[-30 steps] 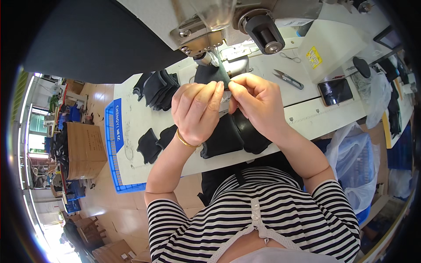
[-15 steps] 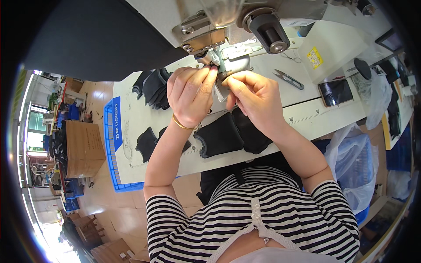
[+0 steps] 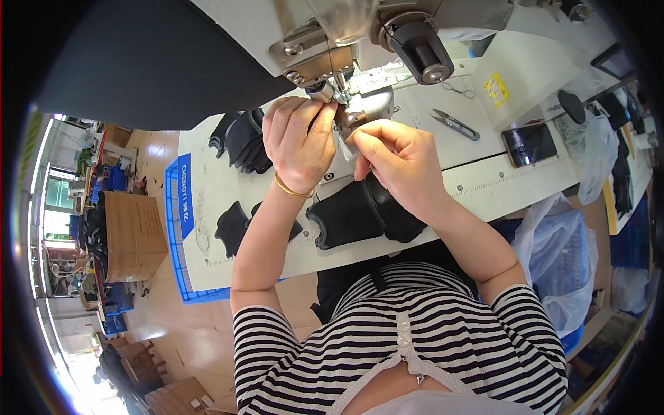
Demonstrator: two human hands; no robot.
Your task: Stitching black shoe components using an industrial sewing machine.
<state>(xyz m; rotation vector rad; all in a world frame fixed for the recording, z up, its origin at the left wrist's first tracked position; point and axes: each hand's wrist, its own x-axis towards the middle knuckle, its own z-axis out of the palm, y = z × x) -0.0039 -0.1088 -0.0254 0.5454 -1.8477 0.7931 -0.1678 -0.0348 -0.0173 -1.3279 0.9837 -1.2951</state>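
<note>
At the sewing machine [image 3: 319,66], both of my hands work close to the needle and presser foot [image 3: 340,88]. My left hand [image 3: 301,142] is closed in a pinch, its fingertips right beside the foot; whatever lies between them is hidden. Thumb and forefinger of my right hand [image 3: 400,159] are pressed together just in front of the rounded machine arm [image 3: 370,107]. What they pinch is too small to make out. Black padded fabric pieces [image 3: 349,216] lie on the table below my hands, and a pile of similar pieces [image 3: 245,142] sits to the left.
Thread snips [image 3: 456,126] and a dark phone [image 3: 529,145] lie on the white table [image 3: 477,183] at right. A blue basket [image 3: 176,242] shows at its left edge. Clear plastic bags [image 3: 564,263] hang over a blue bin at right. A cardboard box [image 3: 135,235] stands on the floor.
My right fingertips have shifted slightly left and toward me, uncovering more of the rounded machine arm. My left hand stays by the presser foot with its fingers a little changed.
</note>
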